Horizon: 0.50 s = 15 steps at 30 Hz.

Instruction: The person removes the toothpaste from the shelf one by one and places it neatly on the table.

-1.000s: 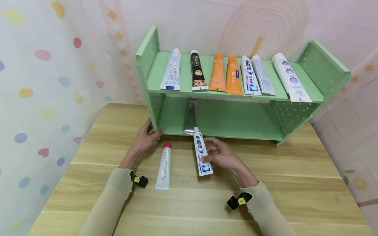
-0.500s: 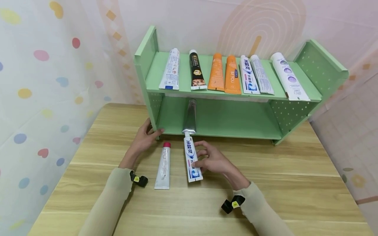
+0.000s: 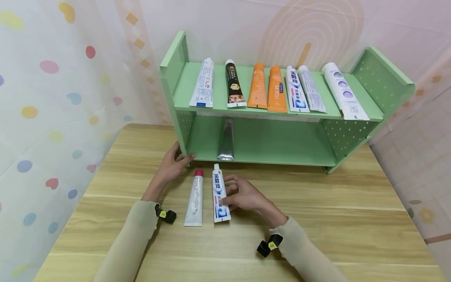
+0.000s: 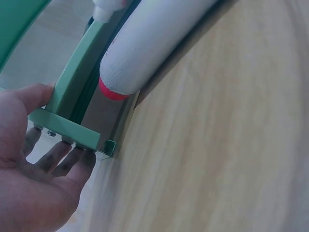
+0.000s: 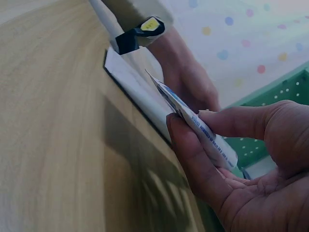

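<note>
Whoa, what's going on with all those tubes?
Someone's right hand is pinching a blue-and-white tube and holding it just above the table. Their left hand grips the green shelf at its lower left corner. A red-capped tube lies on the table between the two hands. Seven tubes lie along the shelf's top level, and one silver tube lies on the level below.

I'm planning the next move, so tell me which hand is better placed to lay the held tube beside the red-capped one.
The right hand, most likely: it pinches the blue-lettered tube above the table, close to the red-capped tube, while the left hand grips the edge of the green shelf.
</note>
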Motion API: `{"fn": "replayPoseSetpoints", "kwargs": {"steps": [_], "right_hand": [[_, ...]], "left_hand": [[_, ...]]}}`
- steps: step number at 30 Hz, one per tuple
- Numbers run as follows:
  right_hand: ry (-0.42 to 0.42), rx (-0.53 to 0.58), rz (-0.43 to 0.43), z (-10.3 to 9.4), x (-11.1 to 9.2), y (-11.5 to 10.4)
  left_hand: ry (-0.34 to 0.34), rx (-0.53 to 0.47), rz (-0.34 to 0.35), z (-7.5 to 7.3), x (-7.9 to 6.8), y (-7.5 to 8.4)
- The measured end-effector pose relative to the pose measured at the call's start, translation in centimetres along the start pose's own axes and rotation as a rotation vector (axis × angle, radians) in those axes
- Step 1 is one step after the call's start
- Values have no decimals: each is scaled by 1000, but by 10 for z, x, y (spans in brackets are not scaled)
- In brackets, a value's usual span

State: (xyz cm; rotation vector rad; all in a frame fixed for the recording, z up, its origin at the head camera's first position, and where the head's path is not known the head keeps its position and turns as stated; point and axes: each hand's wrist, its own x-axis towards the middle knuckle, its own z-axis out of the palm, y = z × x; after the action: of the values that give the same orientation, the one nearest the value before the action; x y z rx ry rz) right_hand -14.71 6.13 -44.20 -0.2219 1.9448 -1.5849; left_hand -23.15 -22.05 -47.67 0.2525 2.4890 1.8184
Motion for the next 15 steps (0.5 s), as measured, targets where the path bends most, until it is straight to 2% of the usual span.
{"fn": "replayPoseSetpoints", "kwargs": {"steps": [7, 15], "right_hand": [[26, -5, 23, 12, 6, 5], [91, -82, 45, 26, 10, 11]], "left_hand": [[4, -2, -13, 0, 0, 0], [6, 4, -17, 0, 0, 0]]}}
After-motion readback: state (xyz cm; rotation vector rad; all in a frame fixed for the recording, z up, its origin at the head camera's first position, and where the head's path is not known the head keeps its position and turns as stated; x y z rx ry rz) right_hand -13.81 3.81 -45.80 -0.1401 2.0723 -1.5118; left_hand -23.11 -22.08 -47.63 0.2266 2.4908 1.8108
